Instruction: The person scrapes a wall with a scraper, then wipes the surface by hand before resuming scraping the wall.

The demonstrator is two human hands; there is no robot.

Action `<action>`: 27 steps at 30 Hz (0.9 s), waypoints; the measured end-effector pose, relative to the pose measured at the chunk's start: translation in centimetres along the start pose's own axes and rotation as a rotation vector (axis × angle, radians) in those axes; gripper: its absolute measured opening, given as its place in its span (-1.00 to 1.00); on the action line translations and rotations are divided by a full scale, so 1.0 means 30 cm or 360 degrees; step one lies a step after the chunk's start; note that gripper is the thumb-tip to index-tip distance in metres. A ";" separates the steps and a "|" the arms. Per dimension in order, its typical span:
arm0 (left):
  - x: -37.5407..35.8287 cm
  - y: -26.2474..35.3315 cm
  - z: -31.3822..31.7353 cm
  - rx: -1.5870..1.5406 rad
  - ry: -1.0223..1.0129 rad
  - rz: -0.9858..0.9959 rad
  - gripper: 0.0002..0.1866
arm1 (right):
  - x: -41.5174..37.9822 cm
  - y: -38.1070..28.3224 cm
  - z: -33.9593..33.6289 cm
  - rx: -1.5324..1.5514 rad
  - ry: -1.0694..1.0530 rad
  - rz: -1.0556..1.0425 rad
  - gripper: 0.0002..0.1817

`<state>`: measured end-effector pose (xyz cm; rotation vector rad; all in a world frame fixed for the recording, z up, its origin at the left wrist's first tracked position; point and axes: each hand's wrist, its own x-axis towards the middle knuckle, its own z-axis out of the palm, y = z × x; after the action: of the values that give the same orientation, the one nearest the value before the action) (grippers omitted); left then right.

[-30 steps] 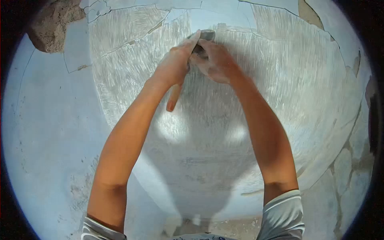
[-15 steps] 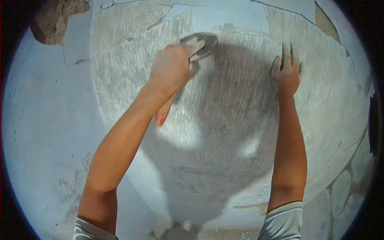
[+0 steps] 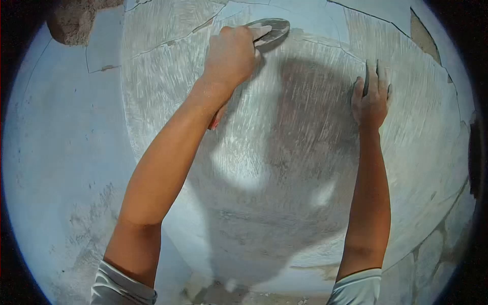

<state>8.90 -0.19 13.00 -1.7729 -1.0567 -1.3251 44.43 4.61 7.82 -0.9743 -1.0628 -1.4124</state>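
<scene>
While gripping a scraper (image 3: 278, 29) in the left hand (image 3: 231, 57), reaches in the head view toward the upper edge of the wall (image 3: 66, 142). Curls most of the left fingers tightly round the handle (image 3: 215, 121), with at least one pale, dusty finger stretched out onto the dark, rounded blade. Holds the blade above and to the right of the fist, close to the wall; cannot tell whether touching along its whole face. Leaves the handle's reddish end poking out beside the forearm, the rest mostly hidden. Rests the right hand (image 3: 371, 101) well apart from the scraper, nearer the wall's right edge, with fingers released, spread and pointing up. Casts a broad shadow (image 3: 310, 107) between the arms, over a streaked, scraped patch (image 3: 165, 84). Shows a rough brown hollow (image 3: 73, 21) at the wall's upper left corner. Wears pale sleeves (image 3: 122, 285) on both upper arms.
</scene>
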 end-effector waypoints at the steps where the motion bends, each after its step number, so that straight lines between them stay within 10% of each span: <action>1: -0.006 0.010 -0.018 0.0023 0.0033 0.0070 -0.46 | -0.003 0.001 0.000 -0.0002 -0.0018 0.0003 -0.44; 27: 0.014 -0.025 -0.023 0.0366 -0.0077 0.0209 -0.69 | -0.036 0.015 -0.021 0.0018 -0.0024 -0.0023 -0.47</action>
<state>8.02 -0.37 13.60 -1.6777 -1.0546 -1.0421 44.99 4.27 6.65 -0.9721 -1.0900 -1.4112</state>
